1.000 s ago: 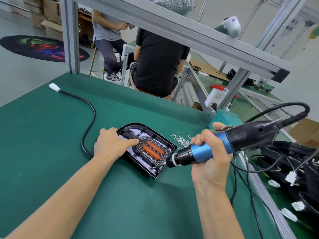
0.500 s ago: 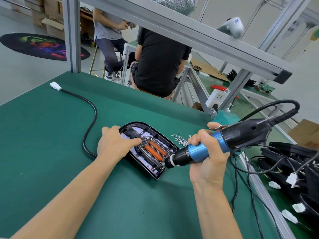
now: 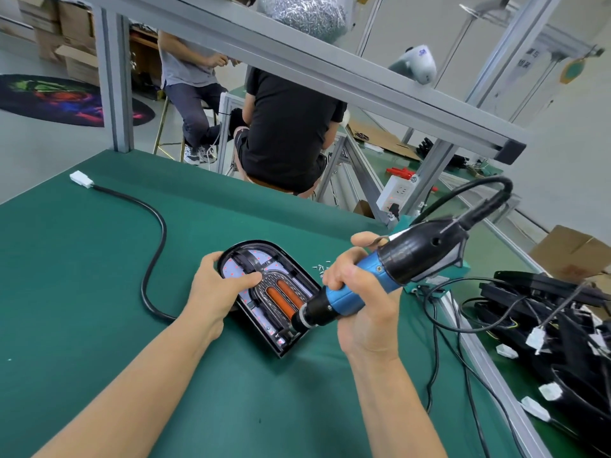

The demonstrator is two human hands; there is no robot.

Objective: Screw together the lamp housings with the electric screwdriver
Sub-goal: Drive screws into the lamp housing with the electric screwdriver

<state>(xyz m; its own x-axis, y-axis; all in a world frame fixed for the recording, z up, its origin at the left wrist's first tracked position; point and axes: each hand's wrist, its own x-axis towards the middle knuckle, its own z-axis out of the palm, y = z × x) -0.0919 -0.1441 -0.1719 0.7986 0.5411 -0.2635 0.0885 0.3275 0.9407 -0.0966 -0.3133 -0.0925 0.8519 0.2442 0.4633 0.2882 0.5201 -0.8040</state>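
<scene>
- The lamp housing [image 3: 264, 292] lies flat on the green bench [image 3: 82, 276], towards its right edge and about midway between the near and far edges. Its rounded end points to the far side and its square end to the near side.
- The left hand [image 3: 216, 294] rests on the rounded end: the fingers wrap the left rim and the thumb presses across the inner face. This is a steadying hold.
- The right hand [image 3: 358, 302] grips the blue barrel of the electric screwdriver [image 3: 380, 279] with all fingers curled round it. The tool is tilted, with its nose down over the square end of the housing. The bit tip is hidden behind the chuck, so contact with a screw cannot be confirmed.
- Handling judgement: the housing appears to be a rigid moulded shell, light and smooth, and is likely to slide or rotate on the mat under driver torque. Hold it by the outer rim; avoid the orange elements [image 3: 281, 297] and the pale inner board, which look fragile.
- The black cable [image 3: 158, 239] runs from the housing towards the far left corner and ends in a white connector [image 3: 81, 179]. It is flexible and may drag the housing if pulled.
- Loose screws [image 3: 320, 268] lie just beyond the right hand.
- More black housings with white connectors [image 3: 562, 325] are stacked off the bench's right edge.
</scene>
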